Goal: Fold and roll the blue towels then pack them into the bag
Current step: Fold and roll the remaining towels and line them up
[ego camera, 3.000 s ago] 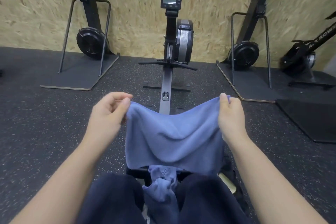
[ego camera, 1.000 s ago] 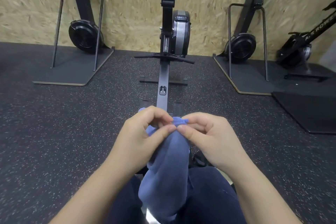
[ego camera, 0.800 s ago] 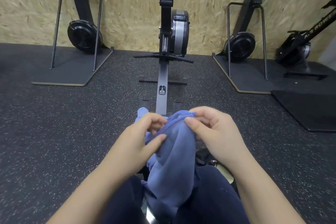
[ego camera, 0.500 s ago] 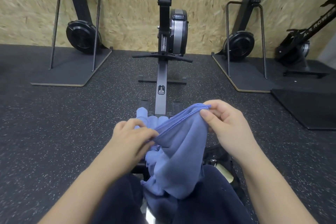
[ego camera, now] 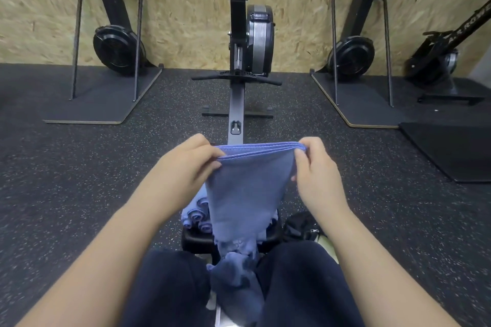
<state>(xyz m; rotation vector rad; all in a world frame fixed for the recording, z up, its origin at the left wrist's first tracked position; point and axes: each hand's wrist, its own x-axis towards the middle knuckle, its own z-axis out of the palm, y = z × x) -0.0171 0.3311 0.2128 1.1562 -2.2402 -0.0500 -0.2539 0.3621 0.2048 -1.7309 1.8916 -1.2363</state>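
Chipboard wall (ego camera: 172,8) panels run behind the gym gear, above dark speckled rubber flooring (ego camera: 66,180). Dead centre stands a rowing machine (ego camera: 255,40), its rail running toward the seated person, with ski-type trainers on platforms to either side and a black mat (ego camera: 451,148) at far right. The person's dark trousers (ego camera: 164,289) fill the bottom of the view. Held up over the knees hangs a folded blue towel (ego camera: 247,194), its stitched top edge stretched level between both hands. The left hand (ego camera: 183,167) pinches the left corner between thumb and curled fingers; the right hand (ego camera: 316,170) pinches the right corner the same way. More blue cloth (ego camera: 236,273) lies bunched between the thighs. Several rolled blue towels (ego camera: 196,215) are stacked just behind the hanging towel's left edge. A black bag (ego camera: 303,225) sits on the floor by the right knee.
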